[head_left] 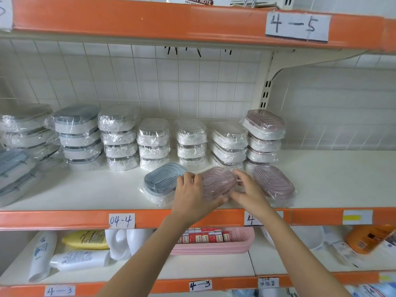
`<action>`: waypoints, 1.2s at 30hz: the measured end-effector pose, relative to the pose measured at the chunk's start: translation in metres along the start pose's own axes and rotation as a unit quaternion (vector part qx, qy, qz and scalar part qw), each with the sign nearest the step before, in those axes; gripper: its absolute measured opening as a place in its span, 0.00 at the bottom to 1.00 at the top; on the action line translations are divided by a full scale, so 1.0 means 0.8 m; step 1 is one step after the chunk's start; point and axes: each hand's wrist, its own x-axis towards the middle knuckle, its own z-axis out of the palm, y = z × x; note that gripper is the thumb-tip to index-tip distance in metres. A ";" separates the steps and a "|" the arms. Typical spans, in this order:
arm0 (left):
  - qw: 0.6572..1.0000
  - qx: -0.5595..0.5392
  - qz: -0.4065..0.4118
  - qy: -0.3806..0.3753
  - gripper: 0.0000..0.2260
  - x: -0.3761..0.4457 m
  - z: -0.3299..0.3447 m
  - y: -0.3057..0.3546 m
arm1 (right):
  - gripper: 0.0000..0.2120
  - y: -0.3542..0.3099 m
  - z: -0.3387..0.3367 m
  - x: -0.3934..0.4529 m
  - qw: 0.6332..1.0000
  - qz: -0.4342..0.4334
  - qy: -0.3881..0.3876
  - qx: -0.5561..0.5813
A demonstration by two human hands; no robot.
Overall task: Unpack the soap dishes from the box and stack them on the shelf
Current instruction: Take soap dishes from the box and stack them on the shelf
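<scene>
Far left of the shelf (107, 189): blue-lidded wrapped dishes (12, 168) lie at the front edge, with a leaning pile of wrapped dishes behind them. Next right, along the tiled back wall, a row of upright stacks of wrapped soap dishes (153, 144) runs across; the grey-lidded stack (78, 138) is four high, the white ones three or four high, and the last stack, topped by a pink lid (264, 125), stands at the right end of the row.

In front of that row, near the shelf's front edge, three single dishes lie side by side. The blue soap dish (161, 182) is leftmost, flat on the shelf in its film.

My left hand (194, 197) grasps the left side of the pink soap dish (216, 182), fingers over its top edge, thumb under the near rim. This dish sits between the other two, tilted slightly, and I cannot tell whether its base touches the shelf. My right hand (249, 190) grips its right end, fingers curled over the far corner, thumb at the near side.

Just beside it on the right lies a second pink dish (274, 182), flat and wrapped.

The orange rail below bears a label reading 04-4 (121, 220). On the lower shelf: white bottles (42, 254), a yellow bottle (85, 240), then a pink basket (225, 245) holding small red boxes.
</scene>
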 end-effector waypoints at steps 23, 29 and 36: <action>0.975 -0.210 0.070 -0.027 0.09 0.019 0.012 0.015 | 0.31 0.031 -0.074 -0.028 0.932 0.074 0.330 -0.129; 0.983 -0.144 0.111 -0.022 0.11 0.012 0.018 0.012 | 0.38 0.038 -0.074 -0.027 0.922 0.112 0.270 -0.252; 0.989 -0.098 0.113 -0.017 0.12 0.007 0.009 0.002 | 0.35 0.025 -0.066 -0.021 0.891 0.033 0.303 -0.337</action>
